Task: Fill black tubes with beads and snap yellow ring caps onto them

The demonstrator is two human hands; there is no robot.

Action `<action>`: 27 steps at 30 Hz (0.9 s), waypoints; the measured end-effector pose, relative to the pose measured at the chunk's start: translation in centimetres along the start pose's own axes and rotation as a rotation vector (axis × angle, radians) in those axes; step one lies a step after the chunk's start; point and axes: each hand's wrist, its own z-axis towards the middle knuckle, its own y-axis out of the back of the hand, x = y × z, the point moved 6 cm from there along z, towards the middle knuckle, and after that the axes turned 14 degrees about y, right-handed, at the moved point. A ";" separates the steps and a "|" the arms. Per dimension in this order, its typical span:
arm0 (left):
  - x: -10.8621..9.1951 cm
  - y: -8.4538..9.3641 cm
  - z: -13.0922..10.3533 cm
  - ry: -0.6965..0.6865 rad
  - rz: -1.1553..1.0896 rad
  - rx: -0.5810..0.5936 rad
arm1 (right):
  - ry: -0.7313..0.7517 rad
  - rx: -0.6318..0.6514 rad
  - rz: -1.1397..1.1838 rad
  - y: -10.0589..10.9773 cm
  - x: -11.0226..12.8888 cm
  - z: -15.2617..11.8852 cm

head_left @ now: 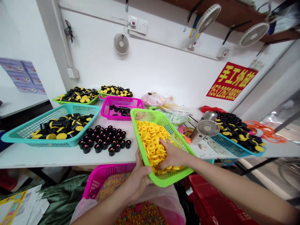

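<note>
- The left hand [138, 178] is gripping the near corner of the green basket [140, 117], fingers wrapped over its rim; the basket is overhanging the near edge of the white table [58, 156].
- The right hand [172, 153] is lying inside the basket, fingers curled down into the yellow rings [150, 134]; whether it is pinching any ring cannot be told, as the fingertips are buried.
- Progress, as judged: the rings are still filling most of the basket floor, so plenty is remaining there.
- A group of black caps [104, 139] is standing upright in rows on the table, just left of the green basket; they look not yet fitted with yellow pieces.
- The teal basket [28, 131] at the left edge is holding black caps with yellow tops, seemingly finished pieces; two more green trays [77, 100] toward the far edge are holding the same.
- The pink basket [138, 103] behind is holding only a few black parts.
- Below the near edge, a lower pink basket [103, 178] with a plastic liner is holding small multicoloured beads.
- Writing: the red sign [231, 81] on the wall is showing yellow Chinese characters, apparently "手工外放", over a number starting 1532; the rest is too blurred to read.
</note>
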 end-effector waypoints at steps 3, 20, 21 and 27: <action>-0.6 -0.3 0.1 -0.005 0.023 0.023 | -0.032 0.083 0.025 0.8 0.2 0.1; -1.7 0.1 0.3 -0.028 0.024 0.047 | 0.227 0.026 -0.015 1.9 2.0 2.2; -1.7 0.1 0.3 -0.031 0.024 0.053 | 0.254 0.025 -0.001 1.9 2.1 2.2; -1.7 0.4 0.4 -0.018 0.043 0.072 | 0.324 -0.039 -0.031 0.8 2.8 2.9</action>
